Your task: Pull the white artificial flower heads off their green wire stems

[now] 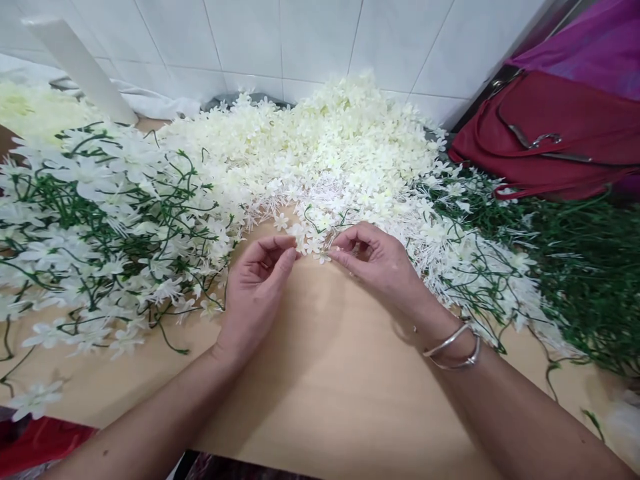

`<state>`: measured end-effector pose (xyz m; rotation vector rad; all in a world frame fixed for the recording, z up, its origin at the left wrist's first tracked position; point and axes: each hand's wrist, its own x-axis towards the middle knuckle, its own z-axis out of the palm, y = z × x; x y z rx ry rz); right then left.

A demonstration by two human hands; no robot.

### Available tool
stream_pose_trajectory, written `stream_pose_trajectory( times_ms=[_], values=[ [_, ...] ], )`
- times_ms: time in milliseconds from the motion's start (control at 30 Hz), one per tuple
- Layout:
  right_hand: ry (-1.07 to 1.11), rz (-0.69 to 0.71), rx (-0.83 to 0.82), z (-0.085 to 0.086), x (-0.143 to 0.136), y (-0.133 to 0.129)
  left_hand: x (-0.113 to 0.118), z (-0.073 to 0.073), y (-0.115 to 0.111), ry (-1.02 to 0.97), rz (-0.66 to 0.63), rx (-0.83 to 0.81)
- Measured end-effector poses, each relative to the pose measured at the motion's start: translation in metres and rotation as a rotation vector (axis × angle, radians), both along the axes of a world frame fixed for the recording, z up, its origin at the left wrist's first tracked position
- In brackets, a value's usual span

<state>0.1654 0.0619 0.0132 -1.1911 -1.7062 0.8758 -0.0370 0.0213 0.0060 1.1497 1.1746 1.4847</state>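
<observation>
My left hand [260,283] is closed in a pinch, thumb against forefinger, at the left edge of a small cluster of white artificial flowers [311,241]. A pinch also closes my right hand [383,263], whose fingertips meet at a small white artificial flower [323,256] on the cluster's right side. The fingers partly cover what each hand grips. Just beyond the hands spreads a big heap of loose cream-white flower heads [340,133], with thin white stamens [320,189] scattered at its near edge.
Assembled white flowers with green stems [125,220] are piled on the left. Green plastic stems [585,267] form a dark heap on the right, below a red bag [560,140]. A white tiled wall [320,40] rises behind the wooden table [325,373].
</observation>
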Motion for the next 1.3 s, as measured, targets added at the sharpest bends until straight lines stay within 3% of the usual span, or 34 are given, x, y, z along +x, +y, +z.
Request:
stream_pose_trajectory(
  times_ms=[100,200,333,467,667,767,933,1167,1300],
  values=[
    [-0.16,0.013,0.111,0.004,0.0,-0.003,-0.005,-0.004,0.008,0.404,0.078,0.148],
    [-0.264,-0.027,0.253,0.002,0.001,-0.002,-0.007,-0.011,0.017,0.666,0.081,0.217],
    [-0.514,-0.018,0.491,-0.006,0.0,0.003,-0.006,-0.017,0.02,0.779,0.059,0.217],
    [-0.774,-0.041,0.474,-0.009,0.003,0.007,-0.005,-0.017,0.018,0.859,0.043,0.248],
    [-0.965,-0.339,0.354,-0.002,0.024,0.009,-0.001,-0.01,0.008,0.687,-0.047,0.329],
    [-0.96,-0.404,0.397,0.002,0.029,0.009,0.002,-0.008,0.002,0.585,-0.074,0.28],
    [-0.84,-0.307,0.529,0.013,0.02,0.002,0.003,-0.008,-0.003,0.39,-0.204,0.136],
    [-0.921,-0.031,0.217,0.026,0.015,-0.004,0.003,-0.016,0.0,0.226,-0.27,-0.004],
    [-0.937,-0.027,0.208,0.027,0.014,-0.003,0.004,-0.017,0.002,0.141,-0.254,0.002]
  ],
)
